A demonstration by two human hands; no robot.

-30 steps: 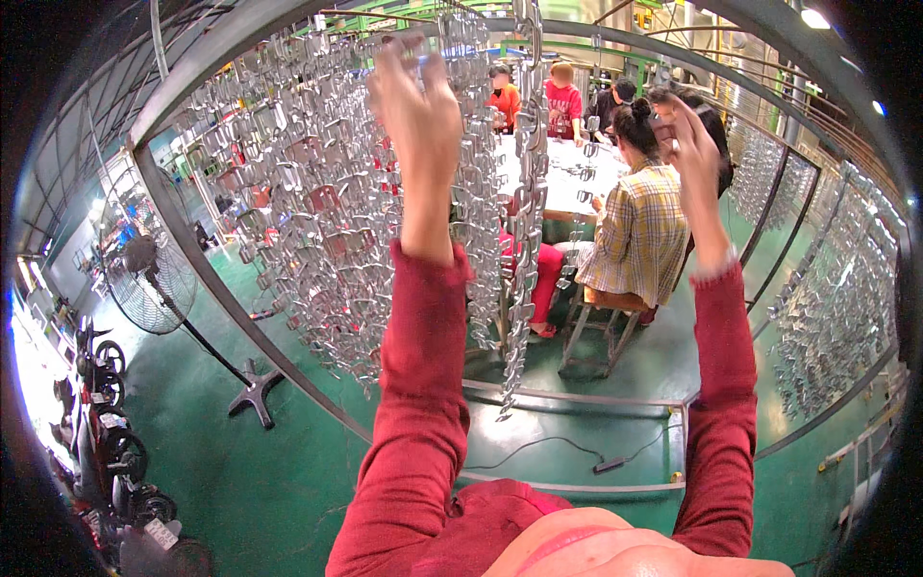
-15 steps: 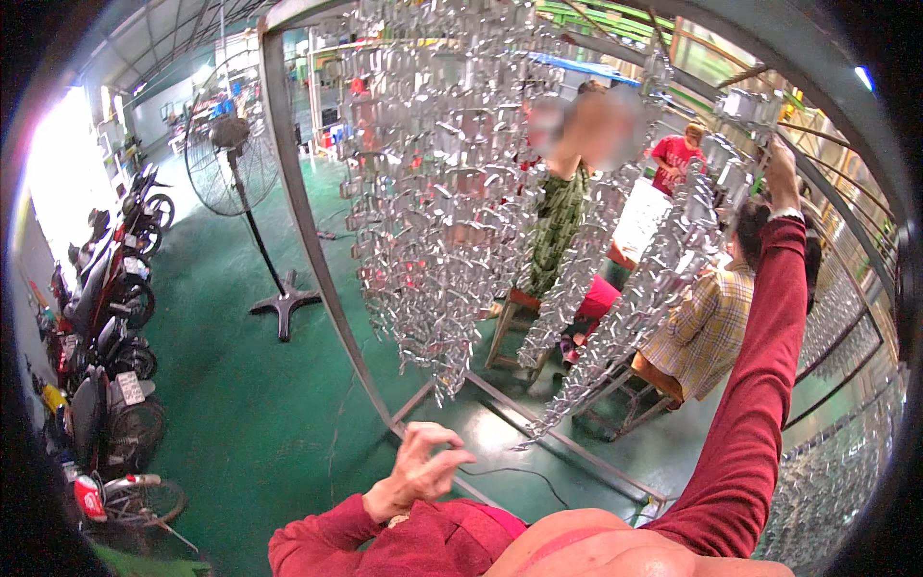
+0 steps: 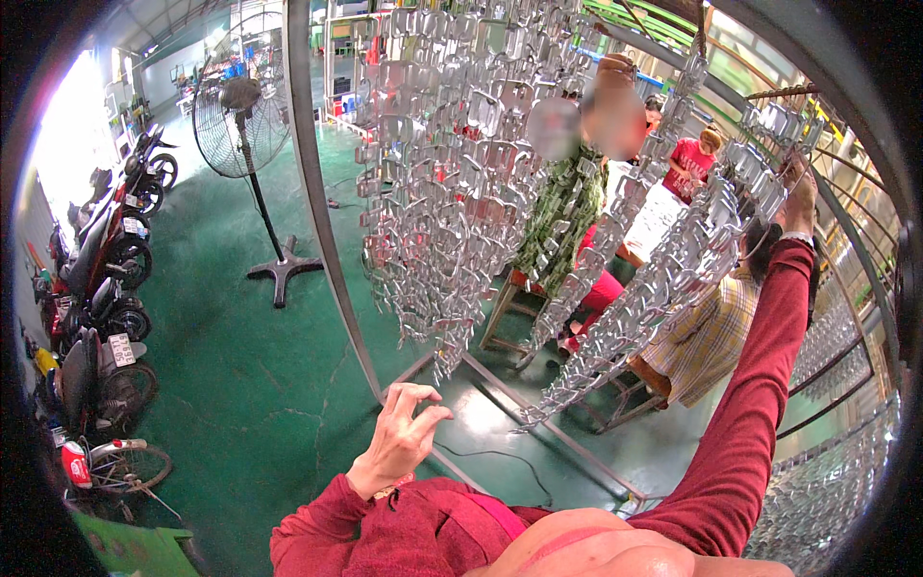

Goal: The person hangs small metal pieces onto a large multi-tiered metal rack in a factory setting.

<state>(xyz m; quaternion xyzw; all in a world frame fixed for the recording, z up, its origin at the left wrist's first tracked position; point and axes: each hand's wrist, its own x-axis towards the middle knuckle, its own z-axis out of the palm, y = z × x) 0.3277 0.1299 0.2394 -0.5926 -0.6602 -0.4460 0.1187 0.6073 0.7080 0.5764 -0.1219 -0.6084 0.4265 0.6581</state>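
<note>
Long strands of small, shiny, looped metal pieces (image 3: 461,183) hang from a metal rack in front of me. My right hand (image 3: 800,197) is raised at the upper right, beside the top of a slanting strand (image 3: 663,274). Its fingers look closed there, though small and partly covered, so what they grip cannot be made out. Low in the middle, my left hand (image 3: 396,440) is held in front of my body with bent fingers. Thumb and forefinger stand apart with nothing between them, below the lower tips of the strands.
The rack's upright post (image 3: 332,212) stands left of the strands. Farther left are a pedestal fan (image 3: 240,106) and a row of parked motorbikes (image 3: 115,250). Beyond the strands, people sit near a white tabletop (image 3: 656,219), one in a checked shirt (image 3: 707,332). More strands hang at lower right.
My view has shifted, so the post, strands and fan sit differently in the picture. My left hand is slightly higher and farther left. My right hand stays raised, now a little lower and farther right.
</note>
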